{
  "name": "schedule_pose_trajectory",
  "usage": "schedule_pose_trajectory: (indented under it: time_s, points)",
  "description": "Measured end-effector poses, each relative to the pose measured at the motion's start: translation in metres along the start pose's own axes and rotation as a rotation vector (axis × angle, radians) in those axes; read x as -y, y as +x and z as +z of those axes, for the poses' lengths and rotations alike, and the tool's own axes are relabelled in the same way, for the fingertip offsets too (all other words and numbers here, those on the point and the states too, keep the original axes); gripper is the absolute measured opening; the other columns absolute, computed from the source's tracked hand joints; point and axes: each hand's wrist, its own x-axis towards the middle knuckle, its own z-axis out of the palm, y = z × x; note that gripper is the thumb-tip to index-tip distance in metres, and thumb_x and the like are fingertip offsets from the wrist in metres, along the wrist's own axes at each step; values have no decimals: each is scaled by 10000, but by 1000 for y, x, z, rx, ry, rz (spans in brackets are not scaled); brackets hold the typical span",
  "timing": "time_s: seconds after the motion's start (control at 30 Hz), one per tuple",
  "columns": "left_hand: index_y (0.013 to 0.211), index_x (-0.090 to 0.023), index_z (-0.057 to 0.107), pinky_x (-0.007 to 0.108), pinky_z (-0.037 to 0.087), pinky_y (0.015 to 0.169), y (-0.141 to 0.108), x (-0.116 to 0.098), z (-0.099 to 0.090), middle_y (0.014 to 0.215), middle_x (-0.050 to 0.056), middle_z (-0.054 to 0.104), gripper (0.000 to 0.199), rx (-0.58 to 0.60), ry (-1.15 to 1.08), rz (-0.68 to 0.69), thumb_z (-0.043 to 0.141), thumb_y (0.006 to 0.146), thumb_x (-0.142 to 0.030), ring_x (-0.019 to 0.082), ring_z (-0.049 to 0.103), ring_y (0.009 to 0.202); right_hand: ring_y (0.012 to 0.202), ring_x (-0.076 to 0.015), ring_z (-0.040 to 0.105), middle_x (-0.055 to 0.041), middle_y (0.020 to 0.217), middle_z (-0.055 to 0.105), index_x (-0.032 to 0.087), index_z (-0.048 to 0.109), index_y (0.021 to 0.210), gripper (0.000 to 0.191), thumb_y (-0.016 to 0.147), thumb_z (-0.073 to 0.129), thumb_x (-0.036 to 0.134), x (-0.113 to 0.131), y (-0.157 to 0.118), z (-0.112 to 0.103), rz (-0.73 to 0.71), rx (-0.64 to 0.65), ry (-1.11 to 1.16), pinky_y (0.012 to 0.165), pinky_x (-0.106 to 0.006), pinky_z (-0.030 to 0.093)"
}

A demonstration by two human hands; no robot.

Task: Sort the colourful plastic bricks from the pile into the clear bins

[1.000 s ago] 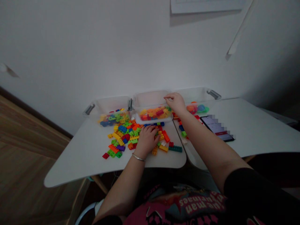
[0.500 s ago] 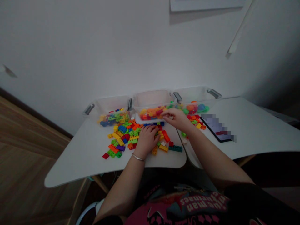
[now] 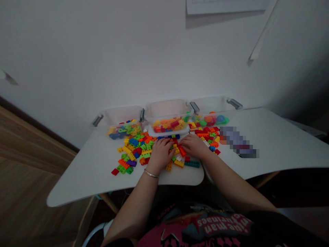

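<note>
Our left hand [image 3: 161, 155] and right hand [image 3: 194, 145] lie palm-down among the loose bricks [image 3: 133, 142] on the bench [image 3: 84, 171], just before the middle tub [image 3: 168, 109]. The fingers [image 3: 183, 140] curve narrowly; we cannot tell if they hold any brick.

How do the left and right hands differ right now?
The left hand wears a metal bangle, while the right hand shows none. The left hand sits at the brick pile; the right hand sits further right, beside an orange brick. Both are palm-down among the bricks.
</note>
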Motion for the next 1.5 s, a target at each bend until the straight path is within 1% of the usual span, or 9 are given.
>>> schedule_pose_trajectory:
  time_s: [0.23, 0.4, 0.5, 0.67, 0.87, 1.03, 1.17, 1.3, 1.5]
  points:
    - [1223, -254, 653, 498, 334, 1132, 0, -2, -2, 1308, 66, 629, 335, 7, -9, 0, 560, 915, -347, 264, 520, 1250, 970, -244, 621, -84, 978, 743, 203, 743, 943, 203, 903, 553, 261, -1, -3, -4, 153, -15, -156, 911, -390, 440]
    - [1218, -252, 653, 490, 322, 1139, -1, -1, -2, 1311, 67, 626, 333, 3, -7, -2, 557, 914, -350, 261, 520, 1248, 1025, -277, 613, -105, 1062, 728, 200, 714, 1071, 275, 907, 557, 354, 3, -2, -2, 203, -14, -174, 929, -417, 443]
    - [1214, -253, 654, 484, 314, 1143, -1, -2, -3, 1309, 66, 627, 329, -2, -8, -4, 548, 918, -350, 258, 516, 1251, 1027, -284, 610, -114, 1102, 716, 202, 706, 1112, 286, 894, 570, 329, 3, -1, 0, 203, 4, -174, 921, -421, 447]
    - [1219, -245, 650, 479, 321, 1136, -1, -3, -4, 1310, 67, 626, 335, 18, -16, -9, 554, 915, -348, 254, 516, 1246, 969, -272, 610, -102, 988, 726, 197, 719, 993, 206, 871, 581, 288, 2, 0, -1, 218, 11, -152, 913, -411, 445]
    - [1220, -240, 650, 483, 318, 1138, -1, -2, -3, 1312, 69, 625, 336, 11, -9, -6, 549, 919, -352, 258, 516, 1249, 932, -263, 600, -80, 920, 696, 211, 665, 883, 120, 818, 626, 303, 3, 0, 0, 297, -187, -18, 857, -387, 476]
    - [1221, -263, 653, 499, 322, 1133, -1, -1, -1, 1318, 64, 620, 333, 16, 11, 5, 532, 929, -366, 268, 517, 1246, 778, -221, 588, -72, 903, 676, 203, 632, 995, 206, 822, 593, 308, 6, 7, -4, 365, -457, 144, 770, -372, 492]
    - [1203, -276, 661, 500, 332, 1125, -1, 0, 0, 1308, 60, 622, 316, 5, 11, 16, 534, 927, -366, 265, 521, 1234, 793, -232, 582, -66, 834, 646, 198, 620, 1026, 246, 845, 551, 348, 6, 23, -22, 395, -621, 171, 774, -384, 489]
    - [1197, -271, 663, 496, 347, 1114, -1, 1, 0, 1315, 59, 616, 316, 10, 1, 16, 542, 921, -367, 266, 519, 1232, 853, -227, 593, -69, 900, 644, 213, 597, 1008, 218, 828, 545, 324, 2, 49, -46, 393, -720, 220, 808, -376, 491]
    - [1207, -258, 662, 499, 346, 1112, 0, 1, 0, 1319, 62, 614, 327, 19, -5, 15, 548, 917, -354, 270, 514, 1233, 966, -244, 582, -86, 987, 665, 213, 610, 1001, 219, 834, 585, 352, -9, 91, -67, 357, -742, 175, 904, -400, 458]
